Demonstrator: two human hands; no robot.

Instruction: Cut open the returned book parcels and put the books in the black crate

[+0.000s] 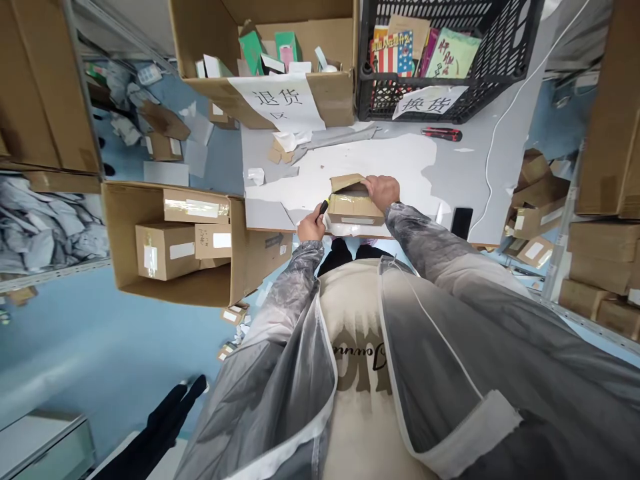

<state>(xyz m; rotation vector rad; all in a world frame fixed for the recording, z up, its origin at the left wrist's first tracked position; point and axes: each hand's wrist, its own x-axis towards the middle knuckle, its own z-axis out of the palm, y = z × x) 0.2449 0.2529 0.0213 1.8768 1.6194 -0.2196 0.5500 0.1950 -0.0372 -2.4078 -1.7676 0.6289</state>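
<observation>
A small cardboard box with clear tape sits at the front edge of the white table, its far flap lifted. My right hand is closed on the raised flap at the box's far right corner. At the box's left side, my left hand is closed around a black-and-yellow box cutter, whose tip points up toward the box. The blade is too small to make out. What lies inside the box is hidden in shadow.
At the table's back stand a large carton of small boxes and a black crate of books. A red-black utility knife, a phone and a white cable lie rightward. Left is an open carton holding boxes.
</observation>
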